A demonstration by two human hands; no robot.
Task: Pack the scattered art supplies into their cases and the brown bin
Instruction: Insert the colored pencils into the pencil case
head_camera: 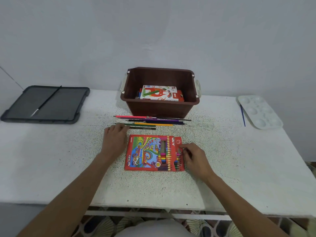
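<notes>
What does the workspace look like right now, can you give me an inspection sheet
Surface: speckled white table.
Job's things: brown bin holding an oil pastels box; loose pencils in front of it; red pencil case; palette and blue brush at right.
Clutter: dark tray with a black brush.
Hands: left hand reaching at the pencils; right hand at the case's open end.
Cables: nothing seen.
Surroundings: plain white wall.

glossy plastic bin (159, 106), speckled matt table (68, 159)
</notes>
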